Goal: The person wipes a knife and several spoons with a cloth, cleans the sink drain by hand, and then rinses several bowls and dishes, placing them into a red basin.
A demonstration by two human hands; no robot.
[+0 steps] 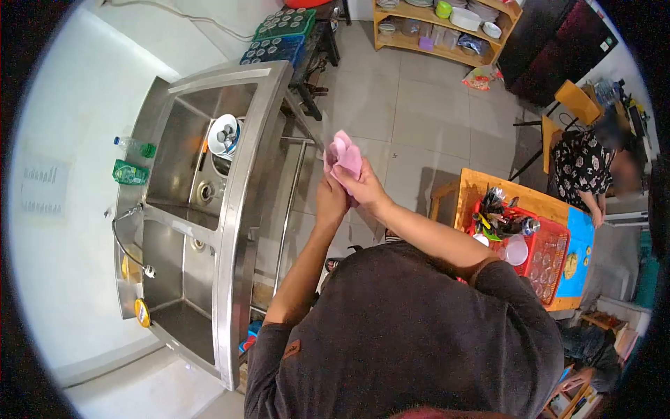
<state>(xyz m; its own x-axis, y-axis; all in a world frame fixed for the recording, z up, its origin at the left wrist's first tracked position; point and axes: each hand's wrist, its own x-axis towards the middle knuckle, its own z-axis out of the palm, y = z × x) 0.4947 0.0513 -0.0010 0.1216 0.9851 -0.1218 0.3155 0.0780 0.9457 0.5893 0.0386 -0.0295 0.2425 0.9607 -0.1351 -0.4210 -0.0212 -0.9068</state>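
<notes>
Both of my hands meet at a crumpled pink cloth [343, 155], held up over the tiled floor between the sink and the wooden table. My left hand [331, 199] grips it from below, on the left side. From the right, my right hand [364, 187] presses its fingers into the cloth. Whether anything is wrapped inside the cloth is hidden. To the left stands the steel double sink [241, 202]. Its upper basin holds a white bowl [224, 135] with small metal items in it.
At right, the wooden table [478, 183] bears a red basket [556, 269] with glasses and utensils, plus a blue mat [579, 234]. A person in a patterned top [583, 164] is beyond it. Shelves [447, 52] and dark racks with glasses [279, 45] stand ahead.
</notes>
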